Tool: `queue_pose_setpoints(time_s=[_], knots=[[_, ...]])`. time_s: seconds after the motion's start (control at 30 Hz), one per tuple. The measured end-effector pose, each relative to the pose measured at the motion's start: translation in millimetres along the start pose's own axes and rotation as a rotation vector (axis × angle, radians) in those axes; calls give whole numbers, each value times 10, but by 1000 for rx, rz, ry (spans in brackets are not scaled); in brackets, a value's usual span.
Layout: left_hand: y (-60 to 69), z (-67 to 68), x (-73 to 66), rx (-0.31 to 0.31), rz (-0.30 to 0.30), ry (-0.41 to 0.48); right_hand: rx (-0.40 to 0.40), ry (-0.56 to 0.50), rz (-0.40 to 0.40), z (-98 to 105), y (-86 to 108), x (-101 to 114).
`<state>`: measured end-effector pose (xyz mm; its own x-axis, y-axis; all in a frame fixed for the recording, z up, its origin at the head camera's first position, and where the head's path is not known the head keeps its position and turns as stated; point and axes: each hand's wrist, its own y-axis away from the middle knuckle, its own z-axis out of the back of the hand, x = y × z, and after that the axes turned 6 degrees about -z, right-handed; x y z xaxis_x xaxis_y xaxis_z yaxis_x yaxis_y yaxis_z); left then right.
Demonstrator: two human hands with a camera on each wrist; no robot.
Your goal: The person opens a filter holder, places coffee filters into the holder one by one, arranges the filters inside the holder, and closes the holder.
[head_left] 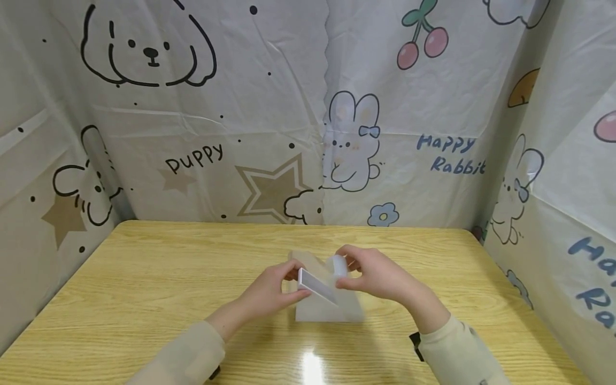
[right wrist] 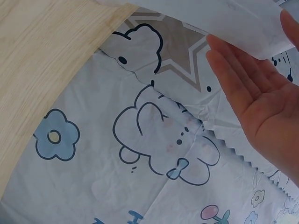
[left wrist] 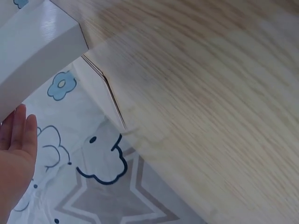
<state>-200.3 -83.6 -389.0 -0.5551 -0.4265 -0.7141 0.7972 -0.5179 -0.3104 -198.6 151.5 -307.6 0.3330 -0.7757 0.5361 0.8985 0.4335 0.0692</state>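
White box (head_left: 327, 313), prob. cardboard, is btwn both hands over the middle of the wood-grain tabletop (head_left: 159, 278), well short of the far edge; the tabletop's near edge is cut off. Can't tell if the box rests or is lifted. L hand (head_left: 271, 289) pinches its L end, thumb vs. fingers; R hand (head_left: 380, 275) pinches a white curved piece (head_left: 339, 266) on the R, poss. a flap. Some fingertips hidden; outlines blurry. Grey panel (head_left: 317, 286) w/ white rim may be an opening; contents unclear. Both wrist cams crop the white parts.
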Motion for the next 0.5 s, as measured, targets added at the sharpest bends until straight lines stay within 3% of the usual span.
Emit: queue_pose_setpoints(time_s=[0.5], knots=[[127, 179, 96, -11, 1, -58, -49, 33, -39, 2, 18, 40]])
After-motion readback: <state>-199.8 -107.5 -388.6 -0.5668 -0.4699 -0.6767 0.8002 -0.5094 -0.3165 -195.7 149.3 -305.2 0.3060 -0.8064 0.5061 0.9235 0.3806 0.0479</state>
